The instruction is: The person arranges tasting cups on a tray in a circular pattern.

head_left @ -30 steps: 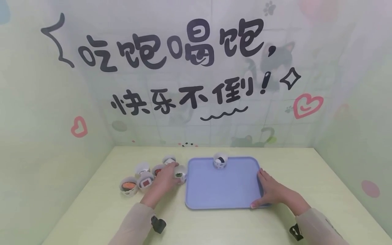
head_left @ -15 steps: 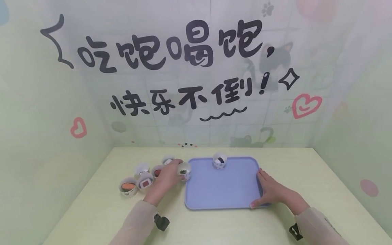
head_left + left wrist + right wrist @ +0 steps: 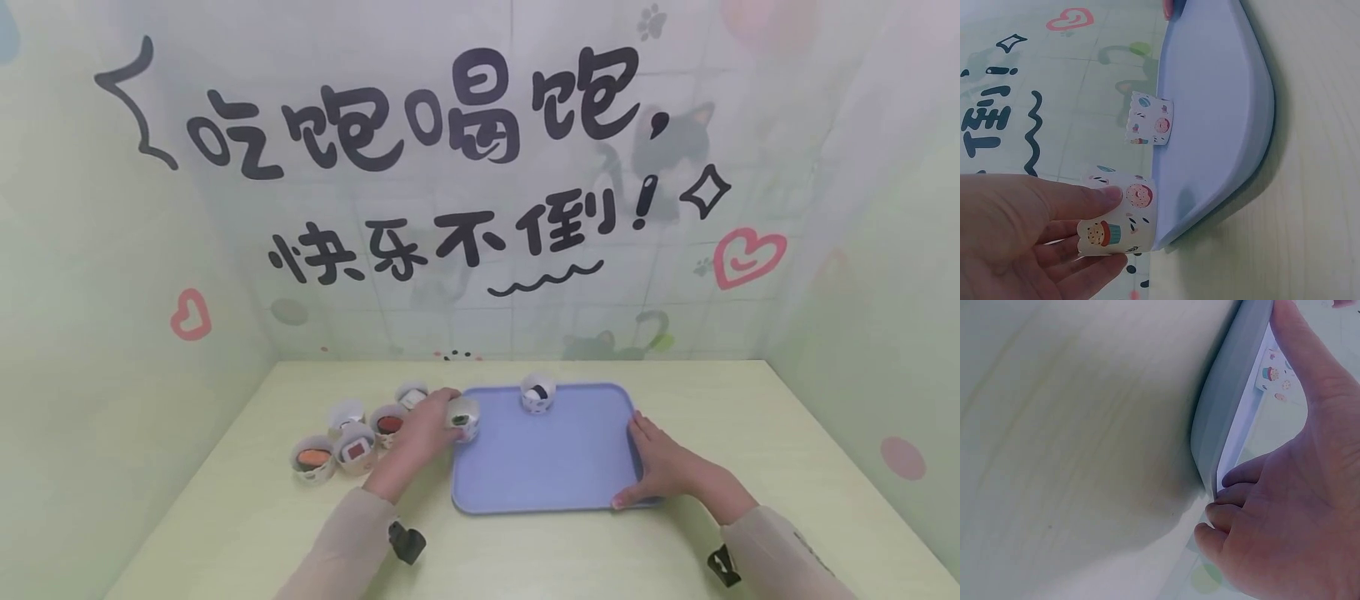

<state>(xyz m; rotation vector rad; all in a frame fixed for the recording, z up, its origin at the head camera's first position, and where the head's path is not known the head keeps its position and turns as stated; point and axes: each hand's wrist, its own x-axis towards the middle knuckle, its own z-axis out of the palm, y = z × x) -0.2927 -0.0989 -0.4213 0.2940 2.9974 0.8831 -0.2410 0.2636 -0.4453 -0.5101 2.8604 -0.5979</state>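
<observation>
My left hand [image 3: 423,429] pinches a white paper baking cup [image 3: 1119,219] printed with cupcakes and donuts, thumb on one side and fingers on the other. Something small with a green top lies in this cup, as the head view shows. The cup overlaps the left rim of the blue tray [image 3: 543,467]. My right hand [image 3: 667,462] holds the tray at its right edge, thumb at the near corner and fingers along the side. A second paper cup [image 3: 538,394], with a black-and-white piece inside, stands at the tray's back rim.
Left of the tray several more paper cups stand grouped on the pale wooden table [image 3: 247,525]. One cup [image 3: 313,460] holds an orange-topped piece, another cup [image 3: 356,450] a white piece with a red-brown square. A printed wall [image 3: 510,325] closes the back.
My left hand has moved right, carrying the green-topped cup from beside the tray to over its left rim. The right hand stays on the tray's right edge.
</observation>
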